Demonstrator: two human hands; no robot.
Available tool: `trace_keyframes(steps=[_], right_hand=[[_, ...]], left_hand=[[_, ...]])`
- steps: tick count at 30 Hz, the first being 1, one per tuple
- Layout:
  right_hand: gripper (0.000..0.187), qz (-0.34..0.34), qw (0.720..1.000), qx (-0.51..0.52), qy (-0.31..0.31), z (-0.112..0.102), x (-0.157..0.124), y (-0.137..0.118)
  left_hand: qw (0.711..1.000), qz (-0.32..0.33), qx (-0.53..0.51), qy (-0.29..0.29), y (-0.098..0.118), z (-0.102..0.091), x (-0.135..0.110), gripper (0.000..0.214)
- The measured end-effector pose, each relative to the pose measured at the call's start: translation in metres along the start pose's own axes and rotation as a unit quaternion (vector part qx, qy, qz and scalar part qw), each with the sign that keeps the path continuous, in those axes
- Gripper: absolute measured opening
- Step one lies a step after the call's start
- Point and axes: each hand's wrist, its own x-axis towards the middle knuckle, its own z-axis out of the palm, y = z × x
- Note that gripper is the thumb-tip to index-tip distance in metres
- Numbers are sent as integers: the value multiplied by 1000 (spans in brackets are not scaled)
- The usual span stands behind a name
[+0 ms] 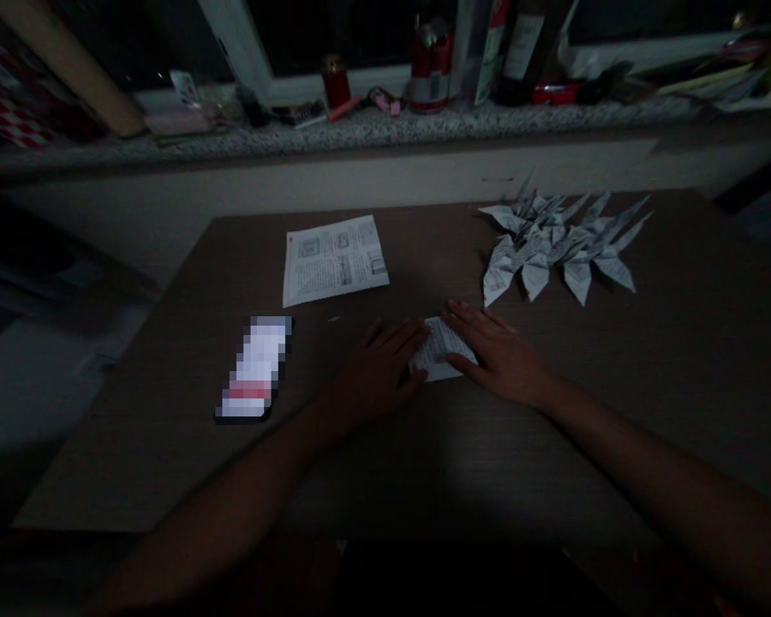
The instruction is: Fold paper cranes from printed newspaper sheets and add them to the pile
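Note:
A small piece of printed paper [442, 350] lies flat on the table, its left and right parts covered by my hands. My left hand [382, 364] rests on its left side with fingers stretched out. Over its right side lies my right hand [498, 351], fingers also extended and flat. Whether the paper is folded under my fingers is hard to see in the dim light. Beyond my right hand stands a cluster of folded paper cranes [562, 244] made from printed sheets. A flat printed sheet [335, 260] lies beyond my left hand.
A lit phone [257, 368] with a blurred screen lies on the brown table [167, 368] to the left. A tiny scrap [334, 319] sits near the sheet. Behind, a granite windowsill [231, 150] carries a red can [432, 73], a dark bottle [520, 56] and clutter.

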Motion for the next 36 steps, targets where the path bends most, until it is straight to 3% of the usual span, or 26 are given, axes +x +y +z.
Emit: trace_keyframes(steps=[5, 12, 19, 24, 29, 32, 36], right_hand=[[54, -40, 999, 27, -9, -5, -4, 4], [60, -79, 995, 65, -2, -8, -8, 1], [28, -84, 993, 82, 21, -11, -5, -3], [24, -59, 992, 108, 38, -10, -3, -1], [25, -48, 991, 122, 37, -13, -3, -1], [37, -59, 992, 105, 27, -13, -3, -1], [24, -45, 992, 106, 52, -12, -2, -4]], left_hand=[[1000, -7, 15, 25, -7, -2, -1, 58], [999, -11, 0, 46, -16, -4, -2, 50], [999, -12, -10, 41, -17, -5, -2, 45], [999, -15, -13, 36, -14, -10, -2, 69], [1000, -6, -1, 31, -17, -12, 0, 37], [999, -5, -7, 40, -20, -10, 1, 34], [998, -11, -14, 58, -19, -6, 2, 38]])
